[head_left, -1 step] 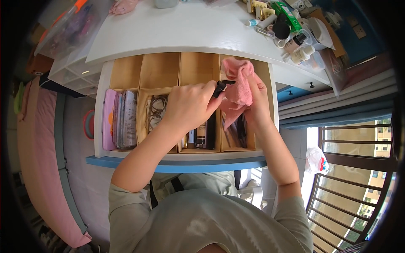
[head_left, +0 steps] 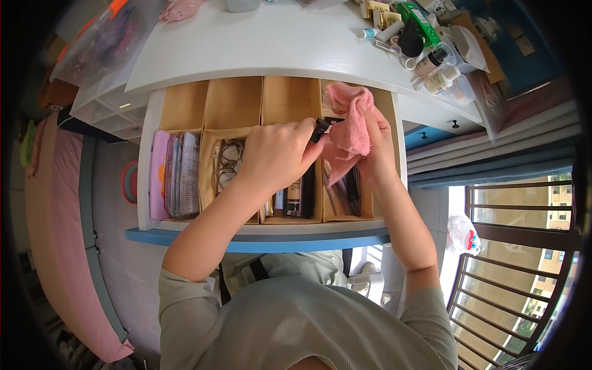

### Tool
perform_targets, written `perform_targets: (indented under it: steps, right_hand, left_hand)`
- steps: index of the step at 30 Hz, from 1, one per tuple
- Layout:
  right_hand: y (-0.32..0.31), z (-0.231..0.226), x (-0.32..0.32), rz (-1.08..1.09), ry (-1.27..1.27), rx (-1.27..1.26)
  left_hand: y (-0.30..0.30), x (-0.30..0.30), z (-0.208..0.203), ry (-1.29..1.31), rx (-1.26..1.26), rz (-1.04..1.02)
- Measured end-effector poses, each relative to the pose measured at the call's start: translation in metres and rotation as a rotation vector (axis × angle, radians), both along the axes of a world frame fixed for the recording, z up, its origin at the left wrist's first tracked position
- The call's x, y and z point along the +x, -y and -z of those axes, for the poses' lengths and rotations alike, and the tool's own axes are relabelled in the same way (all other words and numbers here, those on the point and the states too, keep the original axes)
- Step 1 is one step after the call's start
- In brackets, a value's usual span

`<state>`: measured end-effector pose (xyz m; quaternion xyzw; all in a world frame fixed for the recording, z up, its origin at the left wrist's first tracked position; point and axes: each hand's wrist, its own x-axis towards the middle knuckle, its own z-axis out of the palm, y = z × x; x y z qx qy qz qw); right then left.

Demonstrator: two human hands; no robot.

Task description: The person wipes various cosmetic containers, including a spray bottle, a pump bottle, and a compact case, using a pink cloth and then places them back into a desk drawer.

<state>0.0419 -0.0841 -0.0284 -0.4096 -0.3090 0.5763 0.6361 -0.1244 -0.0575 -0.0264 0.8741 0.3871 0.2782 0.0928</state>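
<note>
Over the open drawer (head_left: 271,229), my left hand (head_left: 277,151) is closed, pinching a small black cylindrical thing (head_left: 319,129) between thumb and fingers. Its exact kind I cannot make out. My right hand (head_left: 377,142) grips a crumpled pink cloth (head_left: 349,132), which touches or nearly touches the end of the black thing. The cloth's lower corner hangs above the right front compartment, where slim dark sticks (head_left: 351,191) stand. Below my left wrist lie a bottle with a dark cap (head_left: 293,200) and other tubes. Coiled cables (head_left: 229,161) are partly behind my left forearm.
Cardboard dividers (head_left: 264,102) split the drawer into compartments. Purple and clear flat cases (head_left: 176,176) stand at its left. The white tabletop (head_left: 265,43) overhangs the drawer's back, with several bottles and boxes (head_left: 425,52) at the right. A barred window (head_left: 524,240) is right.
The pink cloth has shifted very slightly around the black thing's end, and a dark sliver between hand and cloth shows less. Both hands stay in nearly the same place.
</note>
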Motion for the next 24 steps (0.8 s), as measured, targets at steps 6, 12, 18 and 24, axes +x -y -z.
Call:
perform_targets:
  steps: [6, 12, 18, 24]
  right_hand:
    - [0.007, -0.007, -0.021, -0.02, 0.646, 0.324]
    - [0.011, -0.014, -0.013, -0.123, 0.58, 0.036]
    - [0.006, -0.009, -0.014, -0.079, 0.513, 0.11]
    - [0.01, -0.018, -0.011, -0.142, 0.517, -0.049]
  left_hand:
    - [0.0, -0.004, 0.007, -0.087, 0.061, -0.015]
    - [0.004, 0.002, 0.013, 0.008, 0.161, -0.037]
    - [0.005, 0.006, 0.016, 0.025, 0.179, -0.039]
    - [0.005, 0.004, 0.016, 0.02, 0.163, -0.053]
